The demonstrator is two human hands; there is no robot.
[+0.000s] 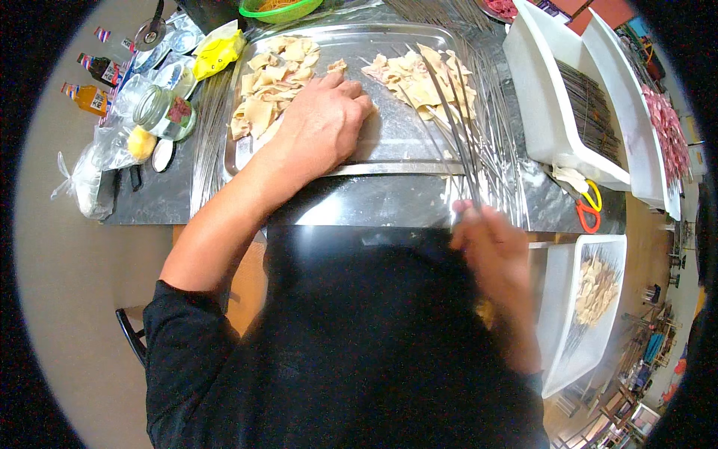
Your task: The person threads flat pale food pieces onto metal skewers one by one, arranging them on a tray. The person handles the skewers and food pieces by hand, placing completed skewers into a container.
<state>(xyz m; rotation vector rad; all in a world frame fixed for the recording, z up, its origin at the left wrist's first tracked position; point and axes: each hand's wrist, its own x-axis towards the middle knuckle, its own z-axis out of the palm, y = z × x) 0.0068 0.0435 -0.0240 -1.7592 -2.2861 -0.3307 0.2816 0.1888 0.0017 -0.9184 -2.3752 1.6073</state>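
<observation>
My left hand [331, 115] reaches over the steel tray [404, 168], its fingers curled down by a small pale food piece [337, 66]; whether they grip anything is hidden. Left of it lies a heap of pale, flat food pieces [261, 115]. A second heap [406, 76] lies at the tray's right side, with thin metal skewers [443, 90] across it. My right hand [491, 241], blurred, is closed around the lower ends of several skewers at the table's front edge. More loose skewers [505, 140] are spread along the tray's right side.
Right of the tray stand white plastic bins [521, 73], one holding bundled skewers [589, 106]. Scissors [589, 207] lie at the front right edge. A lower bin [552, 314] holds filled skewers. At left are a glass jar [168, 115], a yellow packet [219, 50], plastic bags and more skewers [210, 134].
</observation>
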